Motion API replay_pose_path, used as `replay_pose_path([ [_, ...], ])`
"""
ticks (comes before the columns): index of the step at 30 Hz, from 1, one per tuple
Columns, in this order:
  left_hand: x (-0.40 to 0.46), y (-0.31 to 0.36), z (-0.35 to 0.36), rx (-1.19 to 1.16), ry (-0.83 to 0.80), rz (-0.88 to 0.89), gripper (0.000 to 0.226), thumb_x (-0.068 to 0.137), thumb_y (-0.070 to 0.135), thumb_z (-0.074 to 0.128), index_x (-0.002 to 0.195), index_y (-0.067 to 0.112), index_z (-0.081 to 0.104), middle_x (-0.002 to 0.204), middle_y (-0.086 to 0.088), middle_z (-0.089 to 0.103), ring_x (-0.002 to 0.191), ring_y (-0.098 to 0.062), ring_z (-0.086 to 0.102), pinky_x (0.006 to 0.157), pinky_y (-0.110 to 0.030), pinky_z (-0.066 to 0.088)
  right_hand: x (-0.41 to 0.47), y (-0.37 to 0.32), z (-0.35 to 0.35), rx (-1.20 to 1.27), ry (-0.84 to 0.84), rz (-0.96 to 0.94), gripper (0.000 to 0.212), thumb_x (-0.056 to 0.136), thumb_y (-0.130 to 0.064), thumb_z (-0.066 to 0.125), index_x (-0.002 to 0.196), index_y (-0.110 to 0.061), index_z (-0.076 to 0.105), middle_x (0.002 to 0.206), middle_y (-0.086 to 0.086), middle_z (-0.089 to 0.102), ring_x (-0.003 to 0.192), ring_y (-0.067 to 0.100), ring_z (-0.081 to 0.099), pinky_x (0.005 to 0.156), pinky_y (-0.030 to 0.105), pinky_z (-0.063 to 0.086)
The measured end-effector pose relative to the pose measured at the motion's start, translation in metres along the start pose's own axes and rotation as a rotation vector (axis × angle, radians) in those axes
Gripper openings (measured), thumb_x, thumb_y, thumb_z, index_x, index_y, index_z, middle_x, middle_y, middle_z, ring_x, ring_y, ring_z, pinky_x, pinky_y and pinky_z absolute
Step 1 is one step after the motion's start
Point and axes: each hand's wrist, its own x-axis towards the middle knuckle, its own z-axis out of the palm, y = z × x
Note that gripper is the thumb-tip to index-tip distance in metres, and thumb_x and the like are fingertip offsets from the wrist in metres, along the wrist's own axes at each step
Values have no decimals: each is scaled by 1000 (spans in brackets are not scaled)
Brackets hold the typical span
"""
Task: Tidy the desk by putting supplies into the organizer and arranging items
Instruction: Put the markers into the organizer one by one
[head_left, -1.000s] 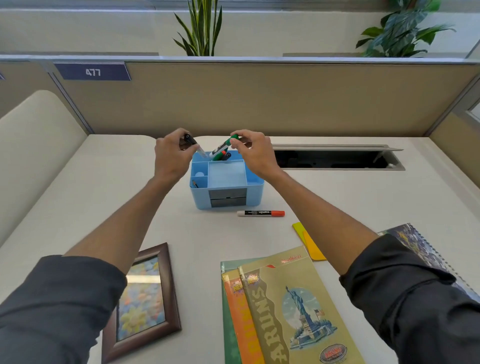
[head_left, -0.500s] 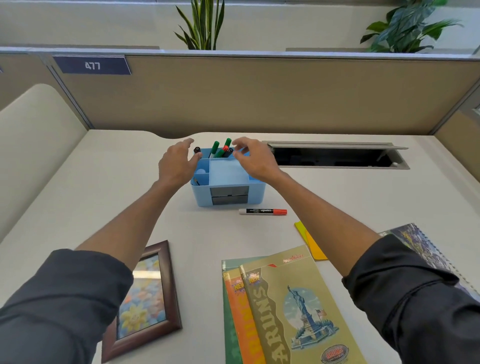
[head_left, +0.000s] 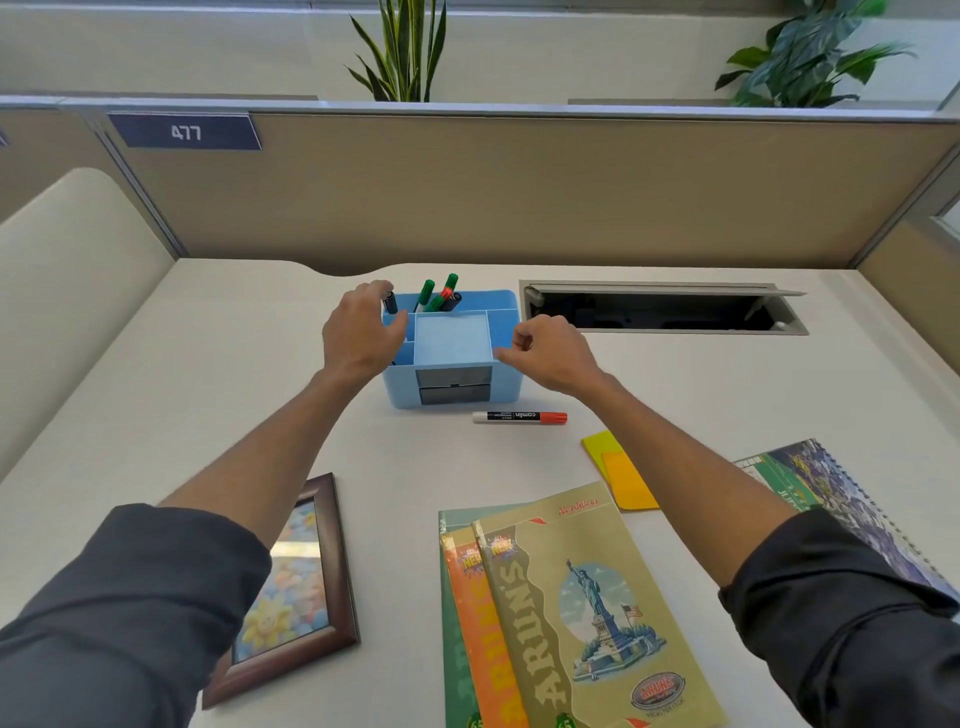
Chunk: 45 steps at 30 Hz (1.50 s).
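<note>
A blue organizer (head_left: 505, 385) stands mid-desk with grey drawers in front. Green and red markers (head_left: 427, 293) and a black marker (head_left: 390, 302) stand in its back compartments. My left hand (head_left: 361, 335) hovers over the organizer's left side with its fingers relaxed, close to the black marker and holding nothing. My right hand (head_left: 553, 356) is at the organizer's right edge with its fingers curled in and nothing in them. A red-capped white marker (head_left: 519, 417) lies on the desk just in front of the organizer.
Yellow and orange sticky notes (head_left: 621, 470) lie right of the loose marker. Stacked notebooks (head_left: 571, 613) sit near the front, a spiral notebook (head_left: 831, 493) under my right arm, and a framed picture (head_left: 291, 587) at front left. An open cable slot (head_left: 660, 312) is behind, at the right.
Both hands let go of the markers, which now stand in the organizer. My right hand drew back to the organizer's right edge and curled; my left hand stays over the left side.
</note>
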Motion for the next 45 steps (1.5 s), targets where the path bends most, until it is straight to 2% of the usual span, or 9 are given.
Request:
replay_pose_path([
  [3, -5, 0, 2, -1, 6, -2, 32, 89, 26, 59, 118, 11, 59, 119, -7, 64, 105, -26, 58, 74, -35, 43, -13, 13, 5, -58, -81, 23, 32, 81, -43, 69, 70, -13, 62, 64, -2, 57, 62, 12, 51, 58, 29, 44],
  [7, -15, -6, 8, -30, 13, -52, 42, 90, 29, 59, 128, 12, 55, 126, -6, 62, 111, -24, 58, 83, -40, 50, -30, 33, 14, -149, -168, 76, 27, 78, -42, 72, 78, -16, 65, 76, -1, 66, 72, 16, 59, 64, 30, 50],
  [13, -31, -19, 16, -57, 17, -156, 50, 90, 40, 58, 131, 13, 50, 123, -7, 62, 108, -26, 59, 84, -43, 51, -45, 51, 25, -237, -259, 110, 32, 81, -40, 73, 107, -24, 65, 107, -4, 67, 93, 16, 60, 82, 34, 54],
  [17, -41, -25, 19, -53, -1, -192, 49, 92, 44, 54, 131, 13, 50, 121, -7, 63, 106, -26, 60, 83, -42, 50, -50, 55, 30, -263, -303, 123, 35, 84, -36, 69, 116, -24, 64, 115, -1, 64, 100, 19, 59, 87, 35, 53],
  [23, -49, -36, 21, -39, -37, -215, 47, 92, 45, 54, 129, 15, 50, 118, -5, 64, 104, -25, 61, 80, -39, 49, -52, 56, 30, -247, -325, 85, 23, 89, -32, 66, 109, -23, 66, 112, 0, 64, 98, 19, 59, 86, 35, 53],
  [27, -52, -39, 21, -42, -36, -213, 46, 93, 48, 51, 127, 16, 52, 116, -4, 66, 101, -23, 62, 78, -38, 50, -48, 51, 24, -72, -319, 67, 22, 86, -31, 71, 106, -22, 67, 109, 0, 68, 97, 19, 61, 89, 38, 54],
  [35, -55, -38, 20, -55, -42, -236, 41, 99, 40, 42, 128, 13, 52, 119, -7, 66, 104, -26, 62, 83, -39, 49, -39, 16, -1, 312, -178, 20, 16, 83, -22, 76, 96, -15, 70, 91, 0, 70, 84, 14, 64, 82, 32, 55],
  [40, -56, -46, 23, -58, -66, -276, 35, 101, 32, 37, 127, 16, 53, 119, -10, 66, 102, -28, 62, 87, -42, 52, -29, -7, -15, 427, -78, -52, 18, 84, -21, 75, 97, -10, 72, 86, -3, 71, 76, 3, 65, 71, 12, 49],
  [45, -57, -57, 24, -74, -101, -304, 33, 97, 31, 39, 125, 20, 52, 114, -6, 67, 98, -27, 62, 88, -44, 52, -11, -27, -24, 567, 53, -83, 14, 90, -22, 68, 95, -10, 72, 81, 2, 73, 73, 4, 68, 76, 18, 54],
])
